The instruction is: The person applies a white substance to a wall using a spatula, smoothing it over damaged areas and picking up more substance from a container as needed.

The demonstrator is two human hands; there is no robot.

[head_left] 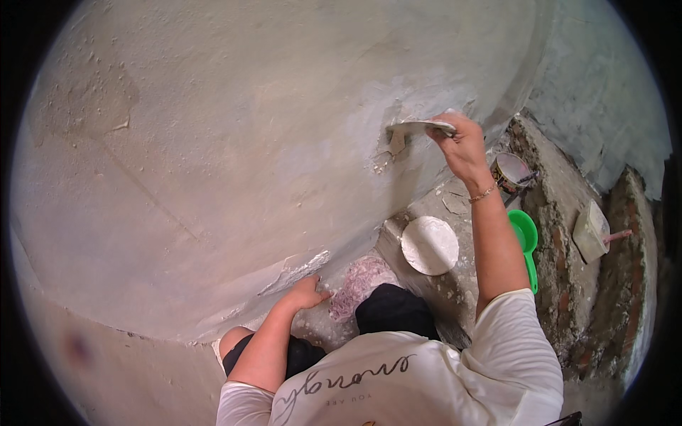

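My right hand (pixel 455 145) grips a flat metal scraper (pixel 412 125) against the plastered wall (pixel 270 106), over a rough, flaked patch (pixel 396 145) with paler filler around it. My left hand (pixel 307 292) is low by the wall's base, fingers apart and holding nothing; whether it rests on the surface I cannot tell. Near it lie a mottled pink and white pad (pixel 355 280) and, farther right, a round white disc or container top (pixel 430 245). My knees in dark shorts are below.
At the right are rough concrete and brick steps (pixel 561 284). A small bucket (pixel 510 169) with a dark-handled tool, a green dipper (pixel 524 233) partly behind my right forearm, and a pale container (pixel 590 233) with a pink-handled tool stand there. A second wall (pixel 604 92) rises behind them.
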